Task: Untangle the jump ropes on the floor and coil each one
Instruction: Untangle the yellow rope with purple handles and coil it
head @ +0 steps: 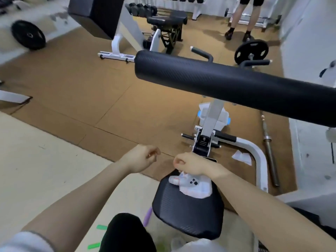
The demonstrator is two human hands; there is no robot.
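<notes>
Both my arms reach forward over the floor. My left hand (141, 158) has its fingers curled, thumb against the forefinger, and no rope shows in it. My right hand (189, 164) is a loose fist just right of it, above the front of a black seat pad (189, 215); nothing shows in its grip. A purple jump rope handle (147, 216) lies on the floor beside the pad's left edge. Two green handle pieces (101, 227) (94, 246) lie near my knee. No cord is visible.
A white plastic bag with a white controller (192, 185) lies on the seat pad. A thick black foam roller (227, 82) crosses overhead. A barbell bar (269, 148) lies at the right. Benches, weight plates (28, 34) and a standing person (241, 20) are farther back.
</notes>
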